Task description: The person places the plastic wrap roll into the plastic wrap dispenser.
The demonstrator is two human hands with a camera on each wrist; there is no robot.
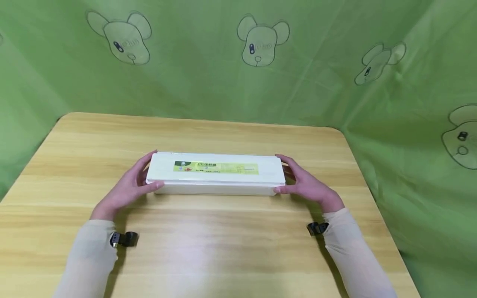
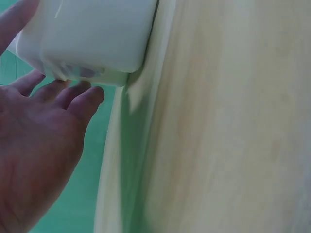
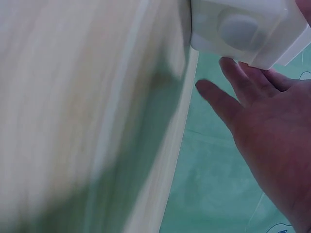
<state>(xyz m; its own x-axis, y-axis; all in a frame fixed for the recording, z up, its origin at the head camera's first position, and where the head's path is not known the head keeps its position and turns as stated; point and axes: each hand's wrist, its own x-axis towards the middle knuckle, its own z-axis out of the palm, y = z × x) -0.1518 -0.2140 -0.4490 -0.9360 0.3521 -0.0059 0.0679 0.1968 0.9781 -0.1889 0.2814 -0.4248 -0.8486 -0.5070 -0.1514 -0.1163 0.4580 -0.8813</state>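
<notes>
A long white cling film box [image 1: 220, 189] with a yellow and green label on its lid lies lengthwise across the middle of the wooden table. My left hand [image 1: 128, 188] holds its left end, thumb along the front edge and fingers round the back corner. At the opposite end my right hand [image 1: 307, 184] grips the box the same way. In the left wrist view, the fingers [image 2: 87, 104] reach behind the white box [image 2: 97, 36]. The right wrist view shows a round knob-like shape on the end of the box [image 3: 238, 29], with fingertips at its far side.
The light wooden table [image 1: 208, 240] has rounded far corners. Green cloth [image 1: 201, 82] printed with bear heads hangs behind it and along both sides. Black wrist cameras [image 1: 128, 239] sit on both sleeves, close over the table.
</notes>
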